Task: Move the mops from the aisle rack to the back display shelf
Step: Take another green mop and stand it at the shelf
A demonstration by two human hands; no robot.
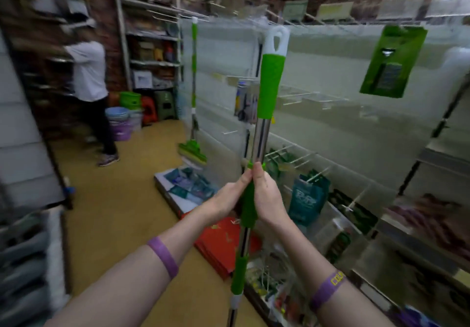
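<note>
I hold a mop upright in front of me: a steel pole with green grip sleeves and a white hanging loop on top. My left hand and my right hand both grip its middle green sleeve, side by side. The mop's lower end runs out of view at the bottom. A second green mop hangs from the end of the white aisle rack, its sponge head just above the floor.
A person in a white shirt stands at the back left by dark shelves. Metal back shelves hold goods, with buckets and stools below. Red packs and a flat box lie on the floor by the rack. A green carded item hangs at right.
</note>
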